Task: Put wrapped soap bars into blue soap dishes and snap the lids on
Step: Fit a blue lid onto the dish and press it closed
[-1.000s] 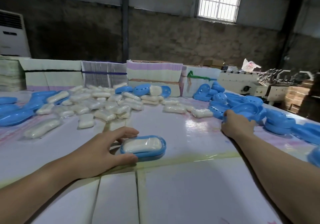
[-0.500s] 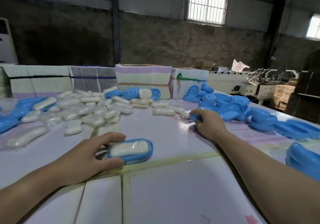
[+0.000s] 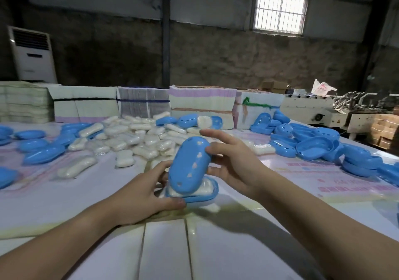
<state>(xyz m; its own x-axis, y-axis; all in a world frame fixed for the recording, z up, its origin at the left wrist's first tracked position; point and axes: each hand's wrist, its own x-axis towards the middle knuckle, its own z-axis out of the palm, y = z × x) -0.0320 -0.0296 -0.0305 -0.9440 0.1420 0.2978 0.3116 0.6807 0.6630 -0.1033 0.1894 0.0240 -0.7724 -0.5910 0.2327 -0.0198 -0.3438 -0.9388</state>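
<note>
A blue soap dish base [image 3: 203,196] with a wrapped white soap bar [image 3: 205,188] in it lies on the table in front of me. My left hand [image 3: 142,195] grips the base from its left side, thumb along the near rim. My right hand [image 3: 233,163] holds a blue lid [image 3: 190,165] with small cut-out holes, thumb on the lid's right edge and fingers stretched behind it. The lid stands tilted, its lower end resting on the soap.
A heap of wrapped soap bars [image 3: 138,137] lies mid-table. Loose blue dish parts [image 3: 313,143] pile up at the right, and more blue pieces [image 3: 41,150] lie at the left. Stacked paper bundles [image 3: 194,104] line the table's far edge. Machinery [image 3: 323,111] stands beyond the right side.
My right hand left the pile at the right with a blue lid and brought it over the soap-filled base. My left hand has kept hold of the base.
</note>
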